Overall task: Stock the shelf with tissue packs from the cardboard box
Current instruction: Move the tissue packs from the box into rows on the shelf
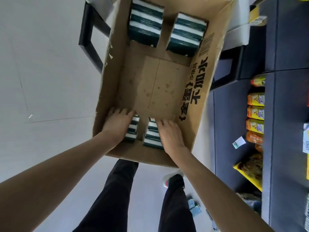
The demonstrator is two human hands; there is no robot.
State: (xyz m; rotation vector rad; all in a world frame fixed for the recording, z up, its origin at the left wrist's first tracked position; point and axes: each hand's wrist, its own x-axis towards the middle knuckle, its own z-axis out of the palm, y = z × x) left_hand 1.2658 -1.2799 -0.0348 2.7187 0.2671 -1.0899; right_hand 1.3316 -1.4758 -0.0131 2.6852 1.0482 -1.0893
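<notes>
1. Down at the bottom of the view, dark trousers (117, 195) and a white shoe (168, 179) on the pale floor (41, 72), with two bare forearms reaching forward into the cardboard box (197, 104).
2. Left hand (117, 126) is down at the near-left corner of the box, lying over a stack of tissue packs (133, 129); its fingers (122, 112) reach past the far end of the stack, but whether they are grasping it or only resting on it cannot be told from here.
3. Right hand (170, 133) sits just beside it, over the outer side of a second near stack (153, 133). Fingers (163, 122) point forward along the top, and again, gripping or merely resting, it cannot be told.
4. Between the two near stacks, a narrow strip of the box floor shows; the stacks stand apart, not touching.
5. Further in, the middle of the box is open cardboard, lightly spotted.
6. At the far end, two more piles of dark green and white tissue packs: one at far left (146, 22), one at far right (186, 34), well apart from both hands.
7. Off to the right, the dark shelf (287, 114) carries orange and yellow snack bags (255, 113) along its edge.
8. Behind the box at left, a black frame (90, 36).
</notes>
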